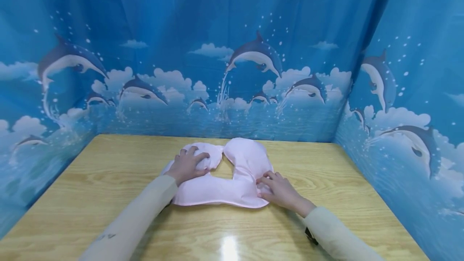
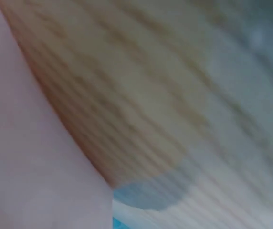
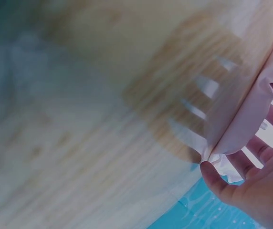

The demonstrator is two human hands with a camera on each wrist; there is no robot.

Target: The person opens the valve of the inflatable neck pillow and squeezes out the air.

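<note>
A pale pink U-shaped neck pillow lies on the wooden table, its two rounded ends pointing away from me and meeting near the top. My left hand rests on the pillow's left arm with its fingers spread. At the lower right side, my right hand touches the pillow with loosely bent, parted fingers. In the right wrist view, the right thumb meets the pillow's seamed edge. The left wrist view shows only a smooth pale pink surface beside the wood; the left fingers are out of sight there.
The wood-grain table extends around the pillow on every side. Blue dolphin-print curtains stand along its back, left and right edges. Light glares off the table's front.
</note>
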